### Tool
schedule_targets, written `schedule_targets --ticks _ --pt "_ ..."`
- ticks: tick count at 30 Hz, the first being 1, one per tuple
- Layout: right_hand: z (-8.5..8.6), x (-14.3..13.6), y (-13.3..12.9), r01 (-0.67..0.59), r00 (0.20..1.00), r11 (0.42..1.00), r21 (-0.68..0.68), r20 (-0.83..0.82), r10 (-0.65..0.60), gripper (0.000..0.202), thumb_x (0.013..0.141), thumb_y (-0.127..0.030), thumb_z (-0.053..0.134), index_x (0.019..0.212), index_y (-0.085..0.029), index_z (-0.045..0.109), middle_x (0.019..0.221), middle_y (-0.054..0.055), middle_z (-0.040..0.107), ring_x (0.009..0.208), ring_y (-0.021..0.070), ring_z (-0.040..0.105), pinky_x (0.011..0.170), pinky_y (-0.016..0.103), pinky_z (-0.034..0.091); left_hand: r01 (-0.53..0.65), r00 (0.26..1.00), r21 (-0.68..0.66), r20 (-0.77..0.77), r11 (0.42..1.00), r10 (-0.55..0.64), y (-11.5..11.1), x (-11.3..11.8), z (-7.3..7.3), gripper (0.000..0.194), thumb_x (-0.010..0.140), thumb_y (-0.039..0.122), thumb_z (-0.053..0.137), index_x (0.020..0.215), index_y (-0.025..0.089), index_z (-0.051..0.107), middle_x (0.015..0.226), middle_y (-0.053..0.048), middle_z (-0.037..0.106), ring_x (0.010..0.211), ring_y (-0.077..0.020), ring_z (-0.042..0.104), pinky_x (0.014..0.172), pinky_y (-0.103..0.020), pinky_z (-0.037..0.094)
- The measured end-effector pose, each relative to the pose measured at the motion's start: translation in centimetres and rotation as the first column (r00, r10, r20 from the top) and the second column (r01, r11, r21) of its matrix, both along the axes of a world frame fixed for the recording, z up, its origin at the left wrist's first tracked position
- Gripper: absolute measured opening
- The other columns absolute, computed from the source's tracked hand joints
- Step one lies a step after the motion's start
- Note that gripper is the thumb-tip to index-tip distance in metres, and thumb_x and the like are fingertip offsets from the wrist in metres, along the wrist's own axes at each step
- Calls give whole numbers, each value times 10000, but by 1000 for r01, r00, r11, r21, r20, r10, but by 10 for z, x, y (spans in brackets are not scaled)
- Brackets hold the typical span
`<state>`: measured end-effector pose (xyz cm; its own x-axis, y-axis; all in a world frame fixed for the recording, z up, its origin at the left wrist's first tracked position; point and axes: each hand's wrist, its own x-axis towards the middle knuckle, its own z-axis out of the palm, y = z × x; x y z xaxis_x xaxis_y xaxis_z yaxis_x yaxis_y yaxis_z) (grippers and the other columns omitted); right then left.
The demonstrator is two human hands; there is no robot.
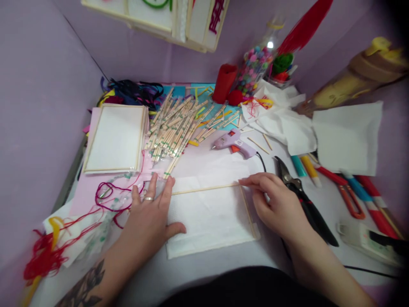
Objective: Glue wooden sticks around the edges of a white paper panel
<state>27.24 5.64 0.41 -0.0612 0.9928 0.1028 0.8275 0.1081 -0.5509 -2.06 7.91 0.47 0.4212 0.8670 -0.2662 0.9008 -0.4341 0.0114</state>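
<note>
A white sheet (207, 221) lies in front of me with thin wooden sticks along its edges. One stick (206, 189) runs across the sheet's far edge, and another (248, 211) runs down its right side. My left hand (155, 209), with a ring on one finger, rests spread at the sheet's left edge, its thumb over the paper. At the far right corner, the fingertips of my right hand (275, 202) press together at the end of the far stick. Whether they pinch the stick or only touch it is unclear.
A purple glue gun (234, 143) lies beyond the sheet, beside a pile of sticks (175, 128). A framed white panel (115, 138) is at the left. Black pruning shears (305, 200), markers (308, 168) and a bottle of pompoms (255, 68) stand or lie rightward. Red yarn (46, 258) lies near left.
</note>
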Motion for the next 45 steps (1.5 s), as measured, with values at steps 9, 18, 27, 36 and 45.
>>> schedule_targets --ticks 9,18,27,36,45 --pt "-2 -2 1 -33 999 999 -7 37 34 301 786 -107 443 994 -233 620 1025 79 623 992 243 611 872 435 519 3 1000 -10 4 1000 -3 0 0 0 858 779 468 612 1478 133 245 1476 -209 343 1426 -384 111 1063 -694 159" --pt "2 -3 -2 -38 999 998 45 -29 39 344 827 -115 440 1090 -252 614 1052 85 596 1017 225 601 836 384 534 36 997 25 68 999 -37 -1 -3 6 799 803 462 613 1470 180 275 1445 -175 411 1428 -375 106 1059 -695 183" --pt "0 -27 -5 -353 936 935 -44 3 353 536 812 -81 442 1336 -199 437 1278 150 533 1292 261 417 1002 498 442 323 925 129 166 938 -341 -14 9 -7 780 799 639 554 1429 210 386 1424 -157 446 1407 -420 153 1025 -751 128" --pt "-7 -29 -7 -355 933 930 -99 32 359 564 807 -77 446 1360 -182 430 1339 186 475 1308 279 400 1012 529 419 324 920 111 192 939 -340 -14 20 -10 807 791 661 535 1428 186 388 1429 -176 433 1401 -422 173 1015 -765 100" --pt "-5 -31 -6 -366 927 926 -90 57 372 556 806 -57 427 1348 -183 420 1275 171 540 1313 280 396 1053 617 325 330 920 -18 231 944 -317 -10 18 -6 866 811 681 488 1459 135 309 1436 -206 408 1405 -406 175 1021 -762 65"
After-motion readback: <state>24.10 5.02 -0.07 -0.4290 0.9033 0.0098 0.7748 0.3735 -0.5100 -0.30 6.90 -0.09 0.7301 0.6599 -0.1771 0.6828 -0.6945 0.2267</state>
